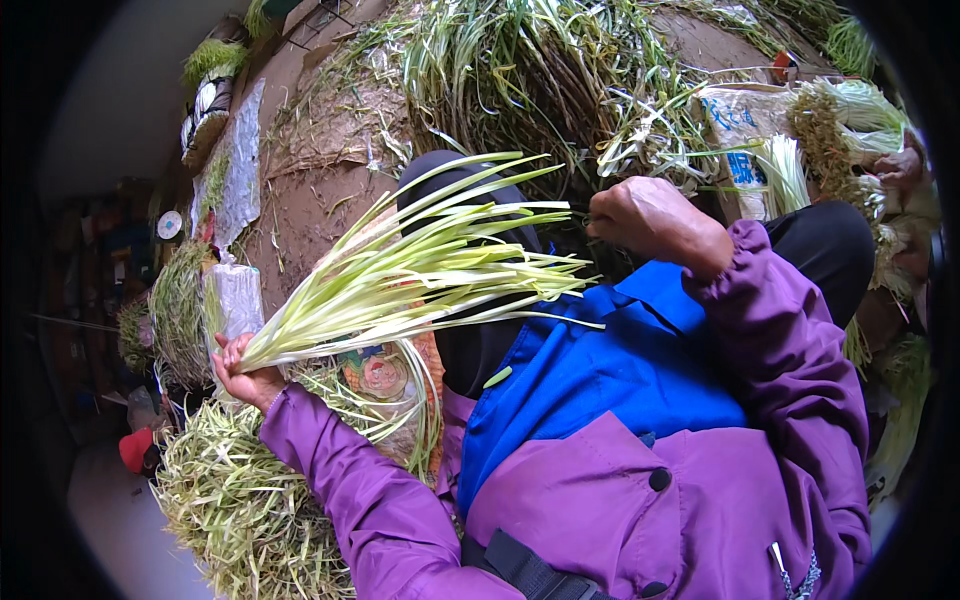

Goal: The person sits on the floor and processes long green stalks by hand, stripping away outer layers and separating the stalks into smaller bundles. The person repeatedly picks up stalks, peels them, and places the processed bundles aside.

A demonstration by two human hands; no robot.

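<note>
My left hand point(249, 373) is closed around one end of a bunch of pale yellow-green leafy stalks, perhaps chives point(420, 270). The loose leaves fan out across my dark-trousered knee towards the blue apron point(592, 367). My right hand point(649, 217) is raised over my lap with its fingers curled, to the right of the leaf tips and apart from them. Whether something small lies between its fingers cannot be told. A short bit of green leaf point(498, 376) rests on the apron.
Beyond my knees rises a large heap of green leaves point(525, 82). A heap of cut leaves point(247, 502) lies at lower left. At right are a printed carton point(731, 120), pale bundles point(862, 112) and another person's hand point(898, 161). A red cap point(136, 450) shows at far left.
</note>
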